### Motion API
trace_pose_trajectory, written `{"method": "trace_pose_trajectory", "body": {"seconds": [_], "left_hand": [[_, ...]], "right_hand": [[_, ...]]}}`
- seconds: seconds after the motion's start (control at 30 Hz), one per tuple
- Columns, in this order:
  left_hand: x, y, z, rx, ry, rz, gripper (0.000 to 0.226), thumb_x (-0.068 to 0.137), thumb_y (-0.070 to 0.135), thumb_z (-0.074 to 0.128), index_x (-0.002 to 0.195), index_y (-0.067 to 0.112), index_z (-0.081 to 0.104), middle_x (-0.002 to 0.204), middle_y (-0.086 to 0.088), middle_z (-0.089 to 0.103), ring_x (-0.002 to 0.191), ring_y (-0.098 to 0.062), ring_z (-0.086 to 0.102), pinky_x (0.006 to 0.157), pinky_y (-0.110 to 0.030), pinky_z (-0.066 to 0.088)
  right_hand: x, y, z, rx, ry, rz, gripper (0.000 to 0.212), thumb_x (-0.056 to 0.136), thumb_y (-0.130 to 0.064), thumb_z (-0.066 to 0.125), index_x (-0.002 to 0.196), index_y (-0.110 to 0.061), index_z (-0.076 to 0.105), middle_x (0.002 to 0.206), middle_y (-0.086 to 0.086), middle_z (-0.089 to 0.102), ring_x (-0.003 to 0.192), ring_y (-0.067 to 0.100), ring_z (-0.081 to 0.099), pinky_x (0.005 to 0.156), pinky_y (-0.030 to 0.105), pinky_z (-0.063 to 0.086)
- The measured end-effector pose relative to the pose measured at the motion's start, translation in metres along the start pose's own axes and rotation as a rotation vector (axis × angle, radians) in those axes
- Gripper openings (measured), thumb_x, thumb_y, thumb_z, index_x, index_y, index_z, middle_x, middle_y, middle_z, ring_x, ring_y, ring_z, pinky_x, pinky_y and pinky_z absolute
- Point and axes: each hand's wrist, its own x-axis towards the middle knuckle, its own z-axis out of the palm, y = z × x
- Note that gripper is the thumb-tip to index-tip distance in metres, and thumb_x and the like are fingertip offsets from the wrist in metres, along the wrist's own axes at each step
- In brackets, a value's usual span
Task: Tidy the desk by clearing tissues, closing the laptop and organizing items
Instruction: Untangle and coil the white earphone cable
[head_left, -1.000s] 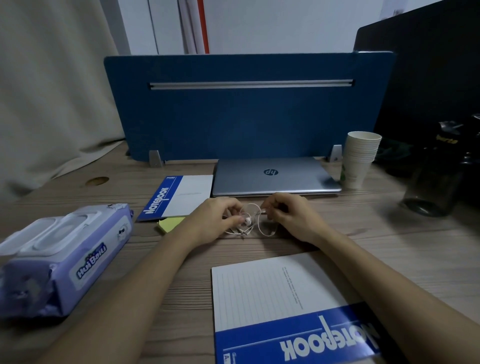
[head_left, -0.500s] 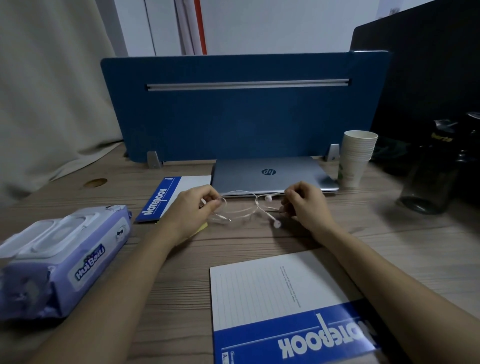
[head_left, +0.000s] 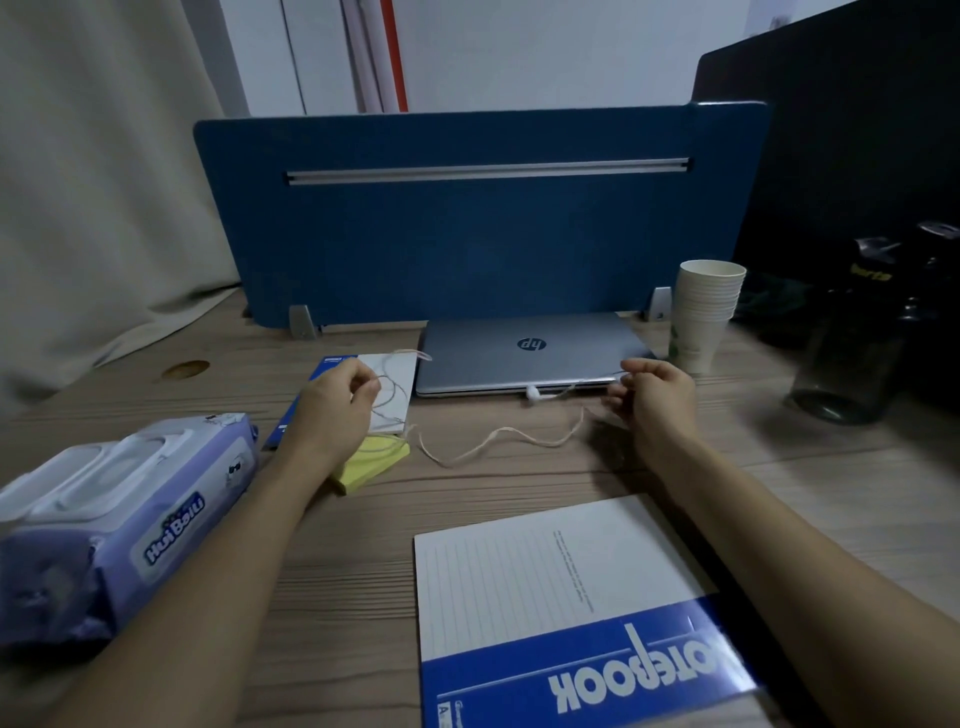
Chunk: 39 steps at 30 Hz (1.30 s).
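We see the left hand (head_left: 340, 400) pinching loops of a white earphone cable (head_left: 498, 441) over the small notebook (head_left: 387, 387) and yellow sticky pad (head_left: 371, 462), while the right hand (head_left: 657, 395) pinches the other end near the front edge of the closed laptop (head_left: 530, 358), the cable sagging onto the wooden desk (head_left: 337, 571) between them and one earbud (head_left: 532, 394) dangling by the laptop. As for containers, a stack of paper cups (head_left: 704, 317) stands just right of the laptop (what the top cup holds we cannot tell), a dark bottle (head_left: 852, 358) stands further right, and the wet-wipe pack (head_left: 114, 514) lies at left with its lid down. A larger notebook (head_left: 566, 613) lies nearest us.
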Motion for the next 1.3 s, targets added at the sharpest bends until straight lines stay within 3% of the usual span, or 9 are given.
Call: {"method": "trace_pose_trajectory", "body": {"seconds": [0.23, 0.37, 0.43, 0.53, 0.63, 0.73, 0.93, 1.1, 1.3], "left_hand": [[0.006, -0.013, 0.001, 0.106, -0.025, -0.116, 0.024, 0.096, 0.020, 0.052, 0.119, 0.021, 0.059, 0.108, 0.002, 0.063, 0.080, -0.010, 0.056, 0.065, -0.031, 0.043], [0.007, -0.006, 0.002, 0.196, -0.058, -0.126, 0.061, 0.090, 0.014, 0.052, 0.148, 0.020, 0.034, 0.147, -0.007, 0.041, 0.129, -0.031, 0.039, 0.100, -0.048, 0.040], [0.003, 0.003, 0.000, 0.234, -0.003, -0.047, 0.067, 0.088, 0.013, 0.050, 0.151, 0.022, 0.029, 0.153, -0.005, 0.032, 0.137, -0.032, 0.027, 0.106, -0.052, 0.032], [-0.004, 0.021, 0.000, 0.110, 0.063, 0.201, 0.057, 0.085, 0.018, 0.042, 0.142, 0.019, 0.045, 0.144, -0.004, 0.045, 0.132, -0.027, 0.036, 0.108, -0.042, 0.031], [-0.018, 0.043, 0.010, -0.110, -0.184, 0.309, 0.037, 0.096, 0.034, 0.044, 0.129, 0.022, 0.056, 0.122, 0.006, 0.060, 0.112, -0.007, 0.055, 0.095, -0.026, 0.046], [-0.026, 0.053, 0.024, -0.091, -0.363, 0.347, 0.035, 0.097, 0.042, 0.052, 0.128, 0.026, 0.057, 0.117, 0.011, 0.061, 0.102, 0.007, 0.055, 0.083, -0.009, 0.042], [-0.030, 0.063, 0.037, -0.114, -0.356, 0.390, 0.019, 0.094, 0.037, 0.060, 0.104, 0.024, 0.069, 0.090, 0.019, 0.063, 0.089, 0.004, 0.053, 0.072, -0.006, 0.036], [-0.031, 0.064, 0.037, -0.156, -0.316, 0.337, 0.014, 0.096, 0.032, 0.056, 0.096, 0.025, 0.068, 0.085, 0.017, 0.065, 0.090, 0.001, 0.052, 0.070, -0.007, 0.035], [-0.033, 0.065, 0.042, -0.070, -0.368, 0.294, 0.015, 0.092, 0.048, 0.058, 0.098, 0.036, 0.065, 0.098, 0.009, 0.063, 0.104, -0.014, 0.051, 0.090, -0.037, 0.043]], "right_hand": [[0.003, 0.000, -0.006, -0.253, -0.067, -0.085, 0.021, 0.092, 0.002, 0.052, 0.107, -0.009, 0.061, 0.075, 0.003, 0.058, 0.039, 0.003, 0.044, 0.038, 0.017, 0.037], [-0.011, -0.001, 0.000, -0.369, -0.283, -0.183, 0.023, 0.096, -0.003, 0.050, 0.110, -0.019, 0.060, 0.087, 0.005, 0.070, 0.049, 0.003, 0.050, 0.044, 0.016, 0.039], [-0.019, 0.000, 0.006, -0.423, -0.371, -0.246, 0.023, 0.097, 0.000, 0.048, 0.107, -0.015, 0.062, 0.088, 0.005, 0.072, 0.051, -0.001, 0.053, 0.047, 0.013, 0.042], [-0.028, 0.002, 0.014, -0.446, -0.491, -0.295, 0.019, 0.096, 0.004, 0.049, 0.103, -0.004, 0.065, 0.084, 0.009, 0.071, 0.049, -0.004, 0.053, 0.048, 0.011, 0.040], [-0.035, 0.003, 0.017, -0.426, -0.592, -0.277, 0.017, 0.095, 0.003, 0.053, 0.096, -0.008, 0.067, 0.087, 0.013, 0.072, 0.047, -0.003, 0.051, 0.046, 0.009, 0.037], [-0.040, 0.002, 0.018, -0.380, -0.669, -0.257, 0.016, 0.094, 0.005, 0.054, 0.093, -0.006, 0.066, 0.086, 0.013, 0.071, 0.047, -0.003, 0.052, 0.045, 0.008, 0.036], [-0.043, 0.003, 0.016, -0.318, -0.803, -0.214, 0.015, 0.095, 0.003, 0.053, 0.095, -0.003, 0.067, 0.082, 0.006, 0.066, 0.050, 0.005, 0.044, 0.047, 0.015, 0.038], [-0.045, 0.006, 0.019, -0.304, -0.838, -0.206, 0.024, 0.094, -0.001, 0.057, 0.085, -0.017, 0.071, 0.070, -0.003, 0.064, 0.052, 0.007, 0.044, 0.048, 0.018, 0.036], [-0.048, 0.007, 0.023, -0.311, -0.842, -0.244, 0.015, 0.091, -0.002, 0.062, 0.086, -0.011, 0.072, 0.070, 0.008, 0.061, 0.054, 0.012, 0.045, 0.049, 0.020, 0.038]]}}
